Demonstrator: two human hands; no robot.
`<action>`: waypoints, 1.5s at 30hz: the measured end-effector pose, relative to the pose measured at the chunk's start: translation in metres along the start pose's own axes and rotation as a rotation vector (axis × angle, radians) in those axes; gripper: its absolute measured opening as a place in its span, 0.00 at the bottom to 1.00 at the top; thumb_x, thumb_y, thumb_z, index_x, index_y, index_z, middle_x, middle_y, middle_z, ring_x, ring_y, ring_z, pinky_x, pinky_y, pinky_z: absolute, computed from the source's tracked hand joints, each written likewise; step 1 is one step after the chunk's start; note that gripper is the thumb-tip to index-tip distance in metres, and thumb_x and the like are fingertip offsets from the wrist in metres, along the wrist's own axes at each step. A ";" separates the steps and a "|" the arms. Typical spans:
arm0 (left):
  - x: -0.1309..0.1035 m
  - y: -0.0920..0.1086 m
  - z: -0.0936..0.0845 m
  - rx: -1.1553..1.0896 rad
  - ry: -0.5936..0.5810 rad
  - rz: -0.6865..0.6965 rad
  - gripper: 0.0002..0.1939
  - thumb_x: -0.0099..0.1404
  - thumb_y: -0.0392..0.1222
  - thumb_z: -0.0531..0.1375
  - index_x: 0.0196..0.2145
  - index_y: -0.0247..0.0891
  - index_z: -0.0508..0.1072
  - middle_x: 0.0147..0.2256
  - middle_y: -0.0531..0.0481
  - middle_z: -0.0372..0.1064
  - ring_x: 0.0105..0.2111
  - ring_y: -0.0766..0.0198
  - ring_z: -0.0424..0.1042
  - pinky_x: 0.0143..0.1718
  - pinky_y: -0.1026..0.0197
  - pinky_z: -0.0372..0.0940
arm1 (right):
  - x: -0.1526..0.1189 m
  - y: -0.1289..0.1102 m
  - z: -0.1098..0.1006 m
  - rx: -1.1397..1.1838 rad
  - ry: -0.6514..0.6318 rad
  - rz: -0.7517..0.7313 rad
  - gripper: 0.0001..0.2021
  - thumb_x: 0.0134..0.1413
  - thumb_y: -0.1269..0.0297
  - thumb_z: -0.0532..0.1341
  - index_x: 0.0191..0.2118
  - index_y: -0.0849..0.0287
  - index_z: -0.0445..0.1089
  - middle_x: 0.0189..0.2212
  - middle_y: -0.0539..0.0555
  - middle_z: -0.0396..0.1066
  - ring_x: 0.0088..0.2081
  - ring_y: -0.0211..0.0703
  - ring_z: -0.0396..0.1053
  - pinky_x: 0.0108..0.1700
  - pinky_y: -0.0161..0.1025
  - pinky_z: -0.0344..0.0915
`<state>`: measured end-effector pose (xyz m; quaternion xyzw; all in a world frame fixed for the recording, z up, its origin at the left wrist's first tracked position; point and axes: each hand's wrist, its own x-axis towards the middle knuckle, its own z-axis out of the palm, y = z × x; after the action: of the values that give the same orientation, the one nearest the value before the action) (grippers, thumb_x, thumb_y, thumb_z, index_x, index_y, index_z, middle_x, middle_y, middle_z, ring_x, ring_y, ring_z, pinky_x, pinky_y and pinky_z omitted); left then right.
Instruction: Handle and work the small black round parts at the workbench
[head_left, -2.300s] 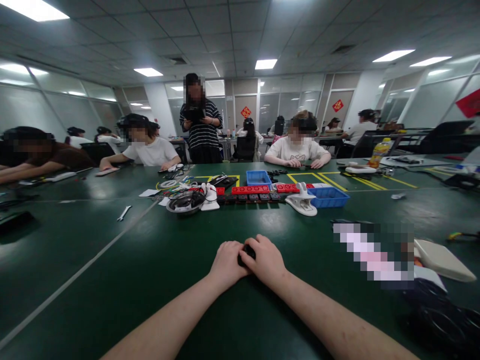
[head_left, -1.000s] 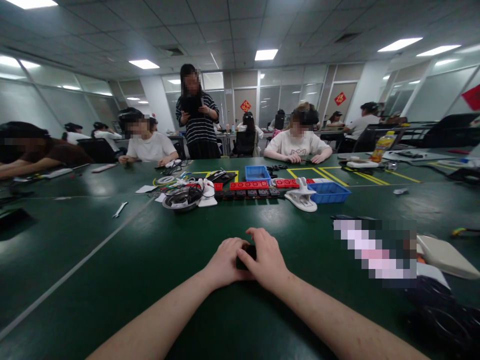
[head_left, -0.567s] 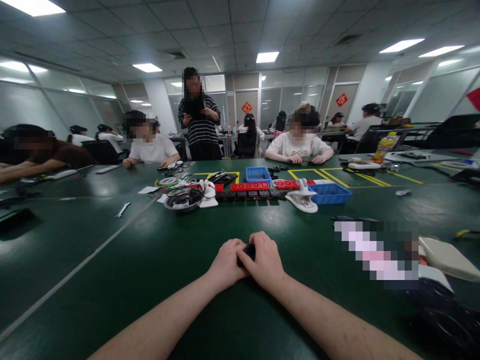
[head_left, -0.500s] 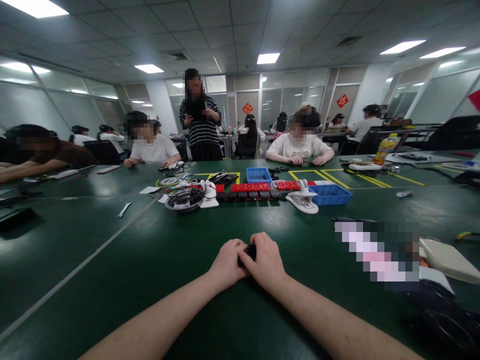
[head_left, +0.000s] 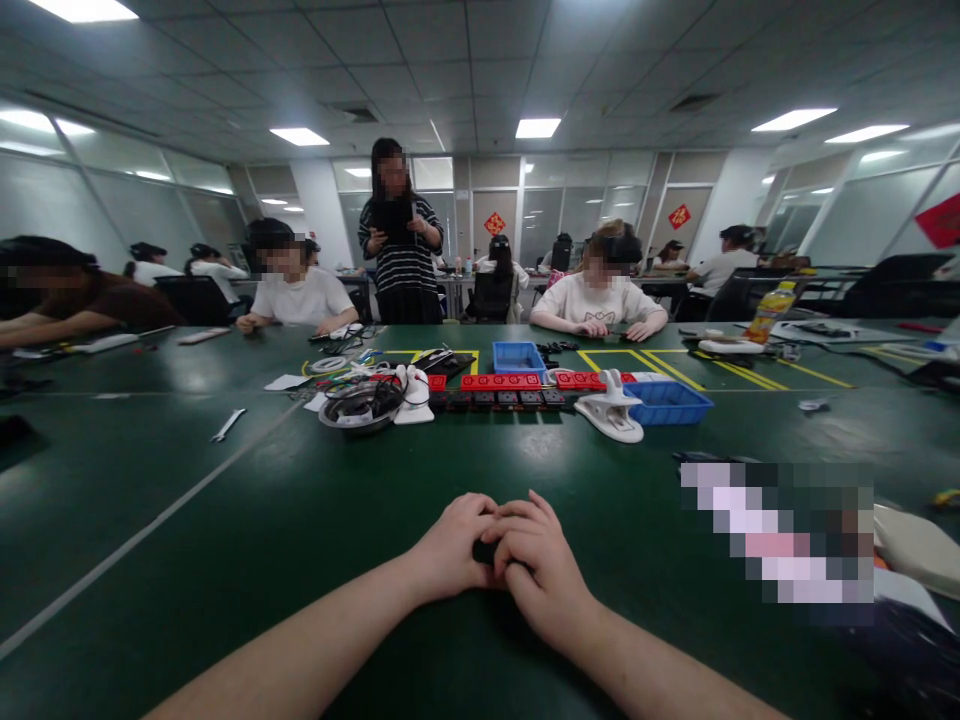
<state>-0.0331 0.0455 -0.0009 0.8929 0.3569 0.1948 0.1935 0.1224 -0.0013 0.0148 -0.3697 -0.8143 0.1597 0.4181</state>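
My left hand (head_left: pixel 455 540) and my right hand (head_left: pixel 541 560) meet low over the green table. Between them is a small black object (head_left: pixel 484 551), mostly hidden by the fingers, so its kind cannot be made out. The fingers of my left hand curl round it from the left, with the thumb below. My right hand is closed too, its bent fingers lying over the object from the right and touching the left fingertips.
Ahead stand a row of red and black sockets (head_left: pixel 501 383), a blue bin (head_left: pixel 671 403), a white clip base (head_left: pixel 611 408) and a bowl of cables (head_left: pixel 360 408). A wrench (head_left: pixel 228 425) lies left. A beige case (head_left: pixel 919 548) sits at right. Co-workers sit across the table.
My right thumb has shifted from across the front of the black object, and the right fingers now bend over it. Less of the object shows. Both hands appear slightly lower in view.
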 end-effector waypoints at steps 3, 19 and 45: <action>0.001 0.002 -0.001 -0.010 -0.005 0.000 0.18 0.48 0.45 0.65 0.38 0.43 0.70 0.41 0.51 0.61 0.43 0.56 0.61 0.46 0.55 0.58 | -0.001 0.004 -0.002 -0.014 0.001 -0.021 0.11 0.35 0.78 0.49 0.23 0.55 0.63 0.33 0.46 0.71 0.48 0.46 0.60 0.57 0.56 0.38; -0.005 0.031 0.009 0.139 0.144 -0.231 0.19 0.46 0.48 0.63 0.35 0.40 0.64 0.38 0.49 0.63 0.43 0.55 0.63 0.57 0.42 0.42 | -0.003 0.009 0.010 -0.178 0.119 0.369 0.15 0.39 0.58 0.63 0.32 0.58 0.59 0.30 0.53 0.62 0.34 0.46 0.61 0.35 0.43 0.59; 0.000 0.004 -0.005 0.043 -0.071 0.116 0.20 0.45 0.45 0.66 0.38 0.41 0.70 0.42 0.51 0.62 0.43 0.56 0.61 0.47 0.55 0.56 | -0.003 -0.004 -0.011 0.038 -0.094 -0.140 0.11 0.37 0.79 0.48 0.17 0.57 0.60 0.23 0.44 0.72 0.44 0.42 0.67 0.59 0.57 0.34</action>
<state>-0.0333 0.0432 0.0053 0.9224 0.3017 0.1659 0.1752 0.1304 -0.0068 0.0219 -0.2959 -0.8537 0.1626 0.3964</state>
